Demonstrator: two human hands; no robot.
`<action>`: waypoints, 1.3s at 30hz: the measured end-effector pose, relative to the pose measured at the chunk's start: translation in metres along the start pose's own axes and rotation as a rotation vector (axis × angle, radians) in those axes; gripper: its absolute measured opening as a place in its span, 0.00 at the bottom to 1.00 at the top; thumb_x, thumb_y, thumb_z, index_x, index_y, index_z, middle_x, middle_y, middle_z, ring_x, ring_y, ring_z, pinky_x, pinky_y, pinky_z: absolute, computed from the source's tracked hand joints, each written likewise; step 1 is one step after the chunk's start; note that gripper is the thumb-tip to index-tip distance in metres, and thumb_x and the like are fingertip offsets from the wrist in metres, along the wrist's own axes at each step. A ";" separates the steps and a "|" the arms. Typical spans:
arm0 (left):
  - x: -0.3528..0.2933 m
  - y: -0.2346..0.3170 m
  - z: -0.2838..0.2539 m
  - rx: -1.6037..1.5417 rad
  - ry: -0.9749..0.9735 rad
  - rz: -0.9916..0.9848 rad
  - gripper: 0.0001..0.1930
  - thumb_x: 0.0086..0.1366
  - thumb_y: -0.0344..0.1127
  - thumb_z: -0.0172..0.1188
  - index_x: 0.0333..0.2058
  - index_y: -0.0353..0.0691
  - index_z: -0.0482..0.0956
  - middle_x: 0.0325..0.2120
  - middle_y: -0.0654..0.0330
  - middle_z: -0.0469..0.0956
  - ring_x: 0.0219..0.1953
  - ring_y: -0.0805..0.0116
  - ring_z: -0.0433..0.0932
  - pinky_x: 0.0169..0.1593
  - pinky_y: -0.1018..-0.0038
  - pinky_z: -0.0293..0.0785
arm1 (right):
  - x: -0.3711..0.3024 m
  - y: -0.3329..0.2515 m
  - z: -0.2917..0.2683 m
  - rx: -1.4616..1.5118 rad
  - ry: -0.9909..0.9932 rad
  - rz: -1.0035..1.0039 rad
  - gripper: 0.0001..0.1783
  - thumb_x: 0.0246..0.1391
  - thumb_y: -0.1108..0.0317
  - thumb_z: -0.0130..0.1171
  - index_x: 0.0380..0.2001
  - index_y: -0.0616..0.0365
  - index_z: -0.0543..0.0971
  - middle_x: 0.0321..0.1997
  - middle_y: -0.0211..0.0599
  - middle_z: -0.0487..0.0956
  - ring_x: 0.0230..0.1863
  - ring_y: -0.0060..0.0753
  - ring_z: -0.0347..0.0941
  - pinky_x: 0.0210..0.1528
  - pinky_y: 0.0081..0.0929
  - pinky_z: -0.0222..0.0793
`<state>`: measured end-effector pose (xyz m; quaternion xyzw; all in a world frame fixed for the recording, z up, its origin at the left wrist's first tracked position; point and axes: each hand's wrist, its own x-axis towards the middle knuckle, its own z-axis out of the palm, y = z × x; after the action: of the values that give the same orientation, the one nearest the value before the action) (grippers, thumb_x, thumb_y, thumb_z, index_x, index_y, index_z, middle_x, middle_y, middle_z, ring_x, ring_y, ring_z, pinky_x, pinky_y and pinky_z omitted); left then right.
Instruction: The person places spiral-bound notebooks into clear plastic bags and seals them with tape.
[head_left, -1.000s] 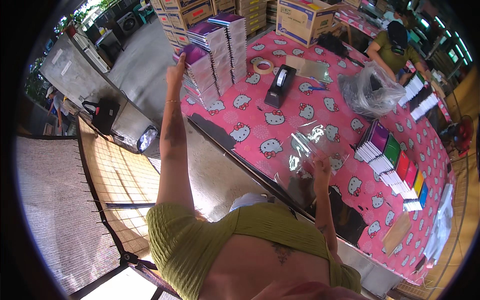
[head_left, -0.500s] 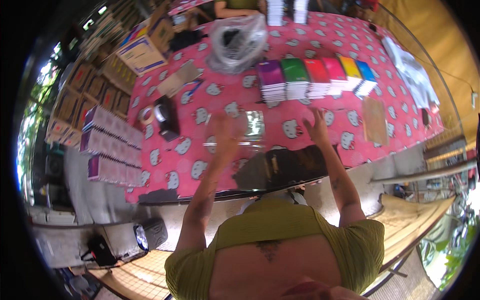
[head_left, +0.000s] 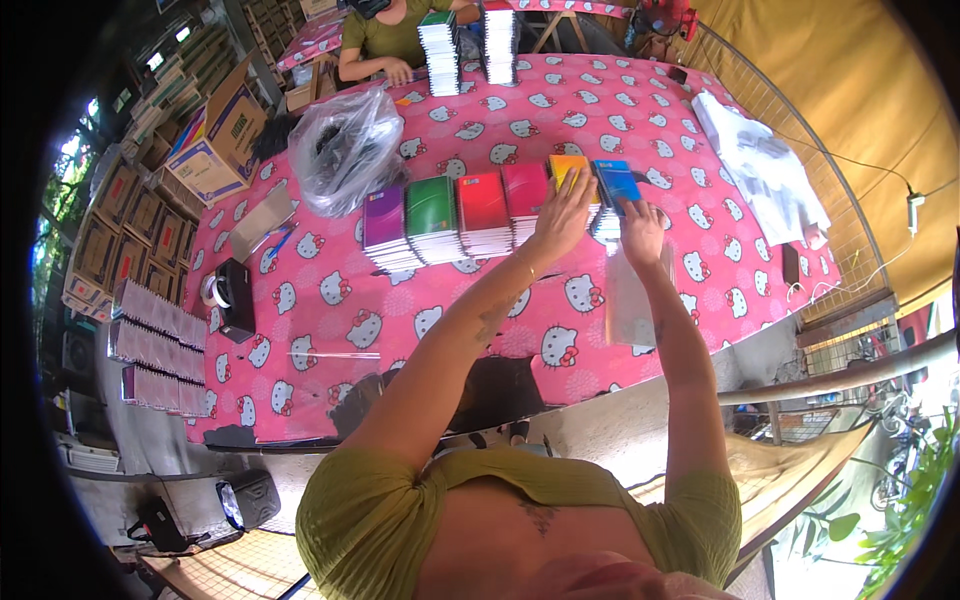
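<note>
A row of spiral notebook stacks stands on the pink table, with purple (head_left: 384,215), green (head_left: 431,207), red (head_left: 482,203) and magenta (head_left: 525,187) tops from left to right. At its right end are a yellow stack (head_left: 568,163) and a blue stack (head_left: 616,180). My left hand (head_left: 566,214) lies over the yellow stack, fingers stretched out along its cover. With bent fingers, my right hand (head_left: 642,232) grips the near end of the top blue notebook. A clear plastic sleeve (head_left: 335,355) lies flat near the front edge, left of my arms.
A tape dispenser (head_left: 232,300) and cardboard piece (head_left: 262,222) sit at left, near bundled notebooks (head_left: 160,345) and boxes (head_left: 218,145). A clear plastic bag (head_left: 345,150) stands behind. Across the table, a person (head_left: 395,45) sits beside tall notebook stacks (head_left: 440,55). White plastic (head_left: 755,170) lies right.
Both hands have moved forward from above the near table to the yellow and blue stacks. The view has shifted right, and more of the person opposite shows.
</note>
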<state>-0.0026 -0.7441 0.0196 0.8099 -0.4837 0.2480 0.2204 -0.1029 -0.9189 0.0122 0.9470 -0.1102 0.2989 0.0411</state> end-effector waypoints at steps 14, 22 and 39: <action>-0.253 0.038 -0.064 -0.333 -0.160 0.053 0.19 0.61 0.27 0.61 0.52 0.40 0.76 0.50 0.51 0.78 0.54 0.48 0.76 0.59 0.56 0.71 | -0.105 -0.054 0.018 0.965 -0.554 0.076 0.24 0.44 0.83 0.58 0.48 0.57 0.81 0.61 0.40 0.74 0.61 0.48 0.70 0.62 0.39 0.67; -0.115 -0.042 -0.112 0.387 0.208 -0.417 0.25 0.60 0.27 0.58 0.58 0.35 0.71 0.58 0.46 0.72 0.63 0.47 0.67 0.65 0.50 0.62 | 0.015 -0.168 0.007 0.552 0.088 -0.406 0.29 0.45 0.72 0.63 0.55 0.53 0.77 0.64 0.34 0.73 0.63 0.40 0.70 0.62 0.43 0.65; -0.184 0.060 -0.091 -0.207 -0.216 -0.422 0.25 0.64 0.31 0.56 0.60 0.33 0.68 0.56 0.42 0.72 0.58 0.44 0.71 0.60 0.51 0.67 | -0.055 -0.116 -0.023 0.698 0.099 -0.056 0.30 0.50 0.78 0.58 0.60 0.55 0.72 0.63 0.45 0.72 0.63 0.45 0.70 0.64 0.42 0.63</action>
<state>-0.1488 -0.5917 -0.0160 0.8878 -0.3477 0.0580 0.2960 -0.1322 -0.7922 -0.0019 0.8911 0.0269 0.3628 -0.2714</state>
